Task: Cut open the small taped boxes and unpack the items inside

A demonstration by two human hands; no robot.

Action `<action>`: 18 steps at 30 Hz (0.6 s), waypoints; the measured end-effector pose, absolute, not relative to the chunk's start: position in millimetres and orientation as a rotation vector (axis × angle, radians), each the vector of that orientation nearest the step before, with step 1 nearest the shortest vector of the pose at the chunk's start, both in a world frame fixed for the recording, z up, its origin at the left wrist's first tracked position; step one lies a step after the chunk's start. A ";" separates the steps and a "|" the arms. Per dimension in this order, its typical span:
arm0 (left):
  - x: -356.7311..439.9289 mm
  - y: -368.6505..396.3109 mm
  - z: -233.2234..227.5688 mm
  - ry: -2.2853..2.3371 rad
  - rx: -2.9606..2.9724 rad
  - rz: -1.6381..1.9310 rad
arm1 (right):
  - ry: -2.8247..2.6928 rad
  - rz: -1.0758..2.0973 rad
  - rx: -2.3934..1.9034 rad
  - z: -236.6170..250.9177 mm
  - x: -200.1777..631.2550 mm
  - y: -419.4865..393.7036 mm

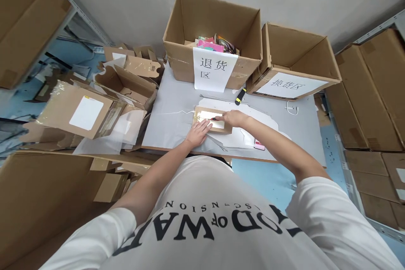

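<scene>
A small cardboard box (pixel 219 129) with a white label (pixel 205 115) and shiny tape at its left end lies on the grey table. My left hand (pixel 199 132) rests on the box's near left side, fingers stretched out and holding nothing. In my right hand (pixel 232 118) is a small dark knife with a bit of red (pixel 215 118), its tip over the label; how deep the blade sits cannot be made out. Beneath and around the box lie white paper sheets (pixel 265 124).
A large open carton (pixel 177 65) with colourful packets stands at the back, and another open carton (pixel 319 59) to its right. A black-and-yellow tool (pixel 240 96) and a pink item (pixel 259 145) lie on the table (pixel 171 97). Opened boxes (pixel 79 109) crowd the left; stacked cartons (pixel 370 93) stand right.
</scene>
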State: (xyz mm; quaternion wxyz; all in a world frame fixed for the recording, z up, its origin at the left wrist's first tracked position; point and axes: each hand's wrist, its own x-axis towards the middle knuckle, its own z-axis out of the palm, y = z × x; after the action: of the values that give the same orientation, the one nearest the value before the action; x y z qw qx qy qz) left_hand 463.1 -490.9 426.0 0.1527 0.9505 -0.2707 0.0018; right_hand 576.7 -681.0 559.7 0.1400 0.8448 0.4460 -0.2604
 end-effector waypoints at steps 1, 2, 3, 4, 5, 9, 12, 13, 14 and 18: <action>462.2 -491.0 425.9 -0.780 2.728 0.005 | 1.284 -0.764 2.454 559.5 575.5 -686.1; 461.4 -491.2 425.8 -0.780 2.728 0.004 | 1.288 -0.771 2.467 559.3 574.8 -690.9; 460.7 -491.3 425.8 -0.776 2.729 0.002 | 1.292 -0.774 2.477 559.2 574.5 -695.5; 460.3 -491.4 425.9 -0.772 2.730 -0.001 | 1.287 -0.778 2.485 559.2 574.9 -700.0; 460.3 -491.5 426.0 -0.767 2.730 -0.006 | 1.273 -0.784 2.489 559.4 575.9 -704.8; 462.6 -492.2 426.8 -0.747 2.734 -0.024 | 1.157 -0.850 2.507 562.4 581.7 -732.5; 464.1 -493.7 426.7 -0.735 2.738 -0.011 | 1.094 -0.897 2.594 565.0 581.5 -761.9; 464.3 -494.2 426.6 -0.735 2.741 -0.006 | 1.092 -0.905 2.629 565.4 580.3 -771.8; 464.5 -494.8 426.3 -0.736 2.744 -0.002 | 1.094 -0.907 2.659 565.4 578.7 -781.1; 465.2 -495.9 425.4 -0.730 2.756 -0.002 | 1.081 -0.901 2.728 563.6 573.3 -811.6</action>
State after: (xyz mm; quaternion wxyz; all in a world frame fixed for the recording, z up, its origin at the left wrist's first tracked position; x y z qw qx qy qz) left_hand 465.2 -495.9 425.4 0.1446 0.9565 -0.2533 -0.0006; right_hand 573.3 -811.6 563.6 0.0358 0.8882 0.3519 -0.2933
